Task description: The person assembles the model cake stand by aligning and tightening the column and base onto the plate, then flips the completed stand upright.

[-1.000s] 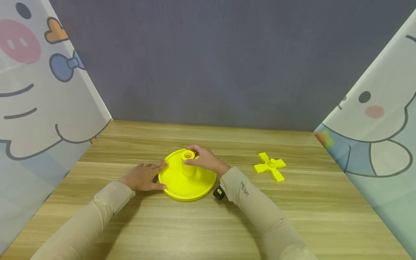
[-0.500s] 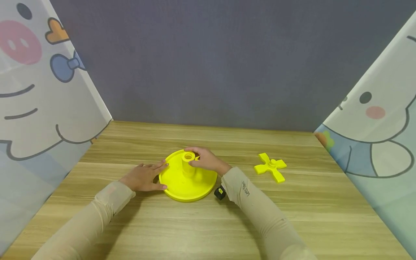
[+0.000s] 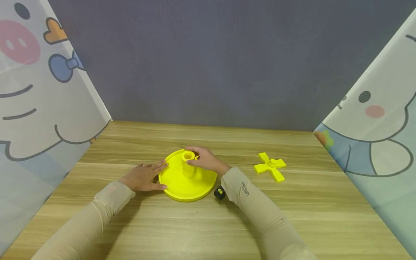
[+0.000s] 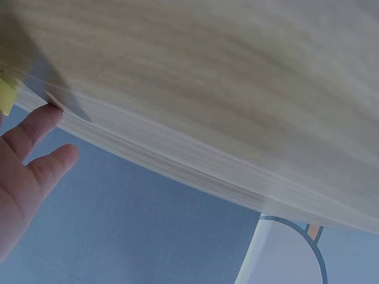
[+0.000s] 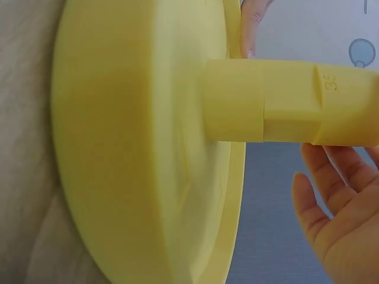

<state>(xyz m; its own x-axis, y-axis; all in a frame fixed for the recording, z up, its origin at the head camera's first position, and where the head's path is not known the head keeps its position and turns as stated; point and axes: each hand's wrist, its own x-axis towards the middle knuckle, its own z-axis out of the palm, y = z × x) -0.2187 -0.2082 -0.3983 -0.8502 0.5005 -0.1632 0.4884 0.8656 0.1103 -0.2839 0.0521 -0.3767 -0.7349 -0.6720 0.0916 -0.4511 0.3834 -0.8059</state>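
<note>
A round yellow dish with a raised rim lies on the wooden table. From its middle rises a hollow yellow post, marked "35" and set in a short round socket. My right hand grips the post near its top, thumb in front and fingers behind. In the right wrist view, fingers reach the post's far side. With fingers spread, my left hand touches the dish's left rim. In the left wrist view, only part of that hand and a yellow edge show.
A yellow four-armed cross with a round central knob lies to the right on the table. A small black block shows beside my right wrist. A dark grey panel stands at the back, with cartoon-printed sheets on both sides.
My right thumb has shifted slightly on the post. The dish, the left hand and the cross hold their places.
</note>
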